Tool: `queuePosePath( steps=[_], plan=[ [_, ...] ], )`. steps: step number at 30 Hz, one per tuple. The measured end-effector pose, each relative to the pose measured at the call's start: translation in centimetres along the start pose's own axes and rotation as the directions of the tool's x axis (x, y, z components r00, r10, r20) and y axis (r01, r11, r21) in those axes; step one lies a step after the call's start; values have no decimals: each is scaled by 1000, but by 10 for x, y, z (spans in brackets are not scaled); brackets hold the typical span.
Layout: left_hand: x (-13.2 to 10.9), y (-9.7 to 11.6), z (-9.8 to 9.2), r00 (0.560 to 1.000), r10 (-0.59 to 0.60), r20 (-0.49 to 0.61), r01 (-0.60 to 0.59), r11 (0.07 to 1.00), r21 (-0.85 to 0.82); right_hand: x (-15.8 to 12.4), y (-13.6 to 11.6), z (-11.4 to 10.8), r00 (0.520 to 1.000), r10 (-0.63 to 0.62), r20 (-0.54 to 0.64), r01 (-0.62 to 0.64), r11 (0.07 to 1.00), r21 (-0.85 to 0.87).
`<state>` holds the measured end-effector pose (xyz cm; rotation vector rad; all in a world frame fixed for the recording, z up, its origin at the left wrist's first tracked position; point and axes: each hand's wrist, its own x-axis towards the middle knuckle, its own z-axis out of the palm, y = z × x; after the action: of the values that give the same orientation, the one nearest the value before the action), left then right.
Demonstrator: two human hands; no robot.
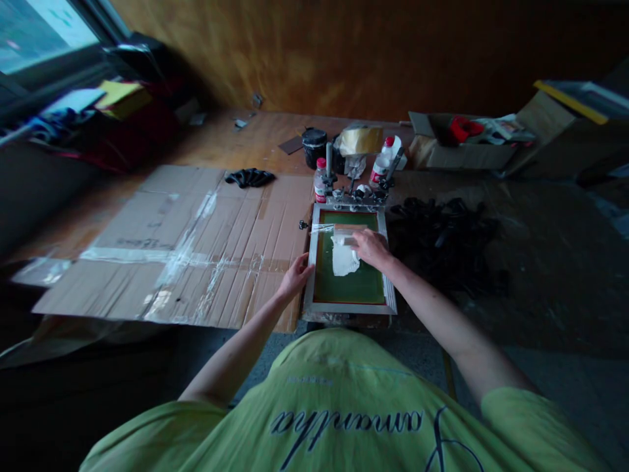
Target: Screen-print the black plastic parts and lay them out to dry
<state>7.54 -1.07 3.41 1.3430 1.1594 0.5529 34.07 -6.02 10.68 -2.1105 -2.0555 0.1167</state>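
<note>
A metal screen-printing frame point(392, 296) with a green mesh lies in front of me, and a patch of white ink point(346, 257) covers part of the mesh. My right hand point(371, 248) is closed on a squeegee point(351, 229) at the upper edge of the ink. Its wooden bar lies across the mesh. At the frame's left side, my left hand point(295, 275) has its fingers and thumb bent on the edge. Clamps point(351, 196) stand at the far end of the frame.
Flattened cardboard point(196, 249) covers the table on the left, with a row of black pieces point(249, 177) on it. A heap of black pieces point(445, 239) lies right. Behind the clamps are bottles point(320, 180), a black tub point(314, 147) and an open carton point(466, 154).
</note>
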Motion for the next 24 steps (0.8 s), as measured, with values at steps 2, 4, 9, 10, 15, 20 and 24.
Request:
queuePosePath(
  steps=[2, 4, 9, 10, 15, 20, 24],
  plan=[
    [0, -1, 1, 999, -23, 35, 24, 999, -30, -21, -3, 6, 996, -87, 8, 87, 996, -2],
    [0, -2, 1, 998, -39, 51, 42, 998, -47, -41, -3, 6, 976, -217, 16, 217, 976, 19],
    [-2, 0, 3, 998, -44, 35, 46, 997, -56, -51, 9, -10, 906, -411, 103, 401, 910, 102],
    [-2, 0, 3, 999, -43, 31, 45, 997, -58, -47, 10, -11, 912, -399, 95, 391, 915, 98],
    [-6, 6, 4, 997, -59, 51, 64, 991, -113, -49, 4, 4, 936, -343, -75, 346, 937, 35],
    [-11, 18, 5, 994, -100, 45, 106, 983, -148, -57, 0, 5, 917, -394, -64, 398, 911, 104],
    [-20, 36, -1, 994, -81, 67, 91, 982, -163, -9, 0, -25, 976, -166, -138, 187, 968, 165]
  ],
)
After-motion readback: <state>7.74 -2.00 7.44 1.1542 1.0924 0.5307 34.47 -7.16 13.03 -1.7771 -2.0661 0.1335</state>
